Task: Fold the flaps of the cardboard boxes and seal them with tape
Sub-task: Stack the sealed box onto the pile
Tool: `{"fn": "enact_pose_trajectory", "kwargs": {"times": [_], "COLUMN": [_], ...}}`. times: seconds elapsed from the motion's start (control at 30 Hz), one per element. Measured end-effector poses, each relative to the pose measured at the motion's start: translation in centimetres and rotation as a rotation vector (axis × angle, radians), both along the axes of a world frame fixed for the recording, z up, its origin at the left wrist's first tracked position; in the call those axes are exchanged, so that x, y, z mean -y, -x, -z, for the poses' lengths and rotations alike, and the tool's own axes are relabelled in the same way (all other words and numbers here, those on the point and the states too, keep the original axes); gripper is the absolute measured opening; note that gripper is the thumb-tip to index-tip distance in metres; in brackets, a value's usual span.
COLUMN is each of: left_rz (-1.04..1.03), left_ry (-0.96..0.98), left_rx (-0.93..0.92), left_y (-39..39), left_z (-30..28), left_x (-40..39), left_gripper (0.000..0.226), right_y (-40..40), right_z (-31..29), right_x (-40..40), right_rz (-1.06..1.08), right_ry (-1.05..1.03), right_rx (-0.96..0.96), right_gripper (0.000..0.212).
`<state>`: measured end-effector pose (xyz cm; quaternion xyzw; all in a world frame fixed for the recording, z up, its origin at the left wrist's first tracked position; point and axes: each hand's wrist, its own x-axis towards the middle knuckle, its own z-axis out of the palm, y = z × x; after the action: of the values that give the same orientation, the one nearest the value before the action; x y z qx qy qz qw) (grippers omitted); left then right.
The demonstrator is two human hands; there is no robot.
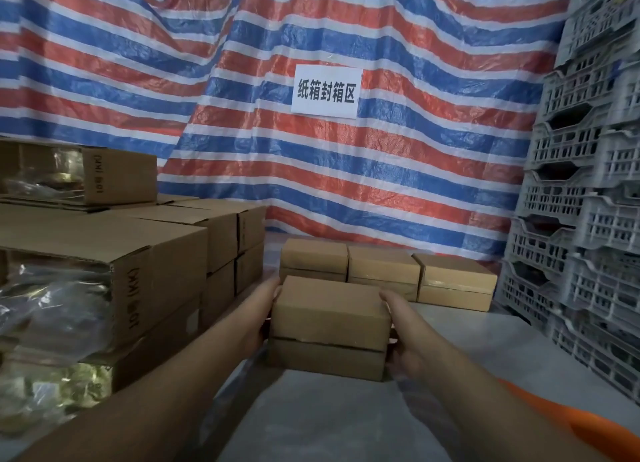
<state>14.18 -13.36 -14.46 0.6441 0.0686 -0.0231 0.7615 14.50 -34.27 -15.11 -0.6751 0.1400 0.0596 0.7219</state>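
A small closed cardboard box (pixel 329 326) is held between both hands above the grey floor, its flap seam running across the near face. My left hand (pixel 265 318) grips its left side, fingers reaching along the far top corner. My right hand (pixel 401 340) grips its right side, thumb on the top edge. Behind it, three similar small closed boxes stand in a row on the floor: one (pixel 313 259) at left, one (pixel 382 271) in the middle, one (pixel 457 281) at right. No tape roll is in view.
Large cardboard cartons (pixel 138 271) with shiny plastic-wrapped contents are stacked at the left. Grey plastic crates (pixel 581 219) are stacked high at the right. A striped red, white and blue tarp (pixel 346 167) with a white paper sign (pixel 325 92) hangs behind. An orange object (pixel 561 416) lies at lower right.
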Motion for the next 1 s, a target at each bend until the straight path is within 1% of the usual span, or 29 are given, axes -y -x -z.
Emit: {"fn": "enact_pose_trajectory", "kwargs": {"times": [0.07, 0.13, 0.17, 0.2, 0.27, 0.33, 0.4, 0.5, 0.57, 0.63, 0.83, 1.0], "left_rz": [-0.124, -0.328, -0.396, -0.421, -0.396, -0.392, -0.41, -0.405, -0.406, -0.408, -0.365, -0.374], "left_ry": [-0.003, -0.164, -0.257, -0.319, -0.348, -0.355, -0.328, -0.281, -0.299, -0.319, -0.341, -0.334], "left_rx": [0.034, 0.047, 0.058, 0.073, 0.086, 0.084, 0.09, 0.076, 0.05, 0.041, 0.046, 0.039], "left_y": [-0.2, -0.4, -0.3, -0.2, -0.5, -1.3, -2.7, -5.3, -7.2, -9.0, -13.8, -15.7], "left_z": [0.2, 1.4, 2.0, 2.6, 3.3, 3.1, 2.8, 2.5, 2.4, 2.1, 1.6, 1.9], "left_x": [0.5, 1.0, 1.3, 1.5, 1.9, 1.8, 1.2, 0.3, -0.1, -0.3, -0.6, -0.5], "left_gripper": [0.045, 0.05, 0.052, 0.053, 0.052, 0.045, 0.039, 0.047, 0.049, 0.049, 0.05, 0.052], "right_y": [0.2, 0.6, 0.8, 1.0, 0.7, -0.2, -1.9, -4.8, -6.8, -8.7, -13.5, -15.3], "right_z": [0.6, 1.9, 2.5, 2.9, 2.9, 2.4, 1.9, 1.4, 1.2, 1.0, 0.5, 0.6], "right_x": [-0.3, -0.8, -1.1, -1.5, -2.1, -2.7, -3.2, -4.0, -4.5, -4.9, -5.2, -5.1], "right_rz": [0.026, 0.057, 0.06, 0.058, 0.055, 0.044, 0.012, -0.025, -0.035, -0.025, -0.001, -0.003], "right_ry": [0.021, 0.105, 0.136, 0.15, 0.138, 0.167, 0.226, 0.259, 0.272, 0.307, 0.389, 0.423], "right_rx": [0.044, 0.092, 0.114, 0.129, 0.133, 0.136, 0.151, 0.188, 0.192, 0.188, 0.2, 0.196], "right_gripper": [0.048, 0.051, 0.051, 0.048, 0.039, 0.035, 0.037, 0.045, 0.056, 0.062, 0.063, 0.063]}}
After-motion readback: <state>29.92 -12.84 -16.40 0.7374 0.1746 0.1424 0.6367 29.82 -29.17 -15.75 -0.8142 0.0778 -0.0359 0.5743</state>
